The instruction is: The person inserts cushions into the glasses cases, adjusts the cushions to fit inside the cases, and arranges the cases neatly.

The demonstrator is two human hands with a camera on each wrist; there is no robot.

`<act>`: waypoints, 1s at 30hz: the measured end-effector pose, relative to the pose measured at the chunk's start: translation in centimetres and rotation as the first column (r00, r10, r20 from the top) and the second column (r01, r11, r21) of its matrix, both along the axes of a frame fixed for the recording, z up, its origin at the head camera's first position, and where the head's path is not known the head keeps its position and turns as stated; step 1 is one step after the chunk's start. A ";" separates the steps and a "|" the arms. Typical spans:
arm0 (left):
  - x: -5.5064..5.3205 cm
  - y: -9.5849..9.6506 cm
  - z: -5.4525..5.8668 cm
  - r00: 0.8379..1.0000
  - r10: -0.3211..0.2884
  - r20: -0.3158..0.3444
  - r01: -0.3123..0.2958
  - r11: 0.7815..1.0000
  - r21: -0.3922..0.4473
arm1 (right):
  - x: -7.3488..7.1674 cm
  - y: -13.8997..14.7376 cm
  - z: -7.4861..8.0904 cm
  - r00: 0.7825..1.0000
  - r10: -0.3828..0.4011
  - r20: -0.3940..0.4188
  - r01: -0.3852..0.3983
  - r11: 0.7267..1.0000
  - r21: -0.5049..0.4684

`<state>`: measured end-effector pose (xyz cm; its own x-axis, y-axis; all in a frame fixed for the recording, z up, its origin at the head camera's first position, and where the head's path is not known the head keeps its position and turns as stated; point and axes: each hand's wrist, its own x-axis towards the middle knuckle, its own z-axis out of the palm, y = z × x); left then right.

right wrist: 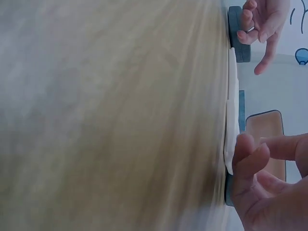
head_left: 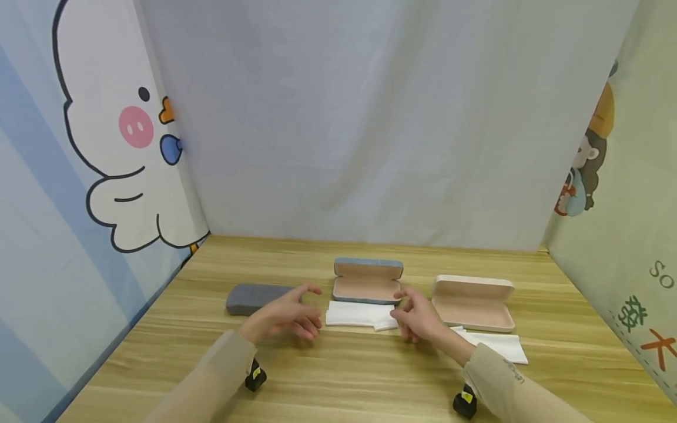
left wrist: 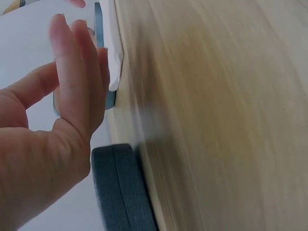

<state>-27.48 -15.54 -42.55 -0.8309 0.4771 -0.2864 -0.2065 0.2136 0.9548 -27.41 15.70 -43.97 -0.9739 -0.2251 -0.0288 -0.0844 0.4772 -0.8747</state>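
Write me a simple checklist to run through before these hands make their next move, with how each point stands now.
1. Left hand free: ok, it holds nothing.
2. Right hand clear of the middle cloth: cannot tell; the fingertips are close to it, perhaps touching.
3. Blue case open: ok, lid raised.
4. Cream case open: ok, lid raised.
5. Gray case open: not ok, it is closed.
6. Cloth in front of the cream case fully visible: not ok, the right wrist hides part of it in the head view.
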 end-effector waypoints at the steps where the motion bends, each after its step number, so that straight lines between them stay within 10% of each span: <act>1: 0.0 0.1 -0.1 1.000 0.007 0.016 -0.007 1.000 0.009 | 0.0 0.0 -0.1 1.000 -0.004 0.002 0.004 1.000 0.012; 13: -0.1 1.7 -0.6 0.989 0.096 0.109 -0.095 0.995 -0.012 | -0.1 -0.3 -0.8 0.998 -0.015 0.062 0.015 1.000 -0.001; 30: -0.9 4.1 -1.8 0.981 0.191 0.011 -0.189 0.977 -0.096 | -0.3 -0.6 -0.9 0.998 -0.062 0.010 0.061 0.991 0.117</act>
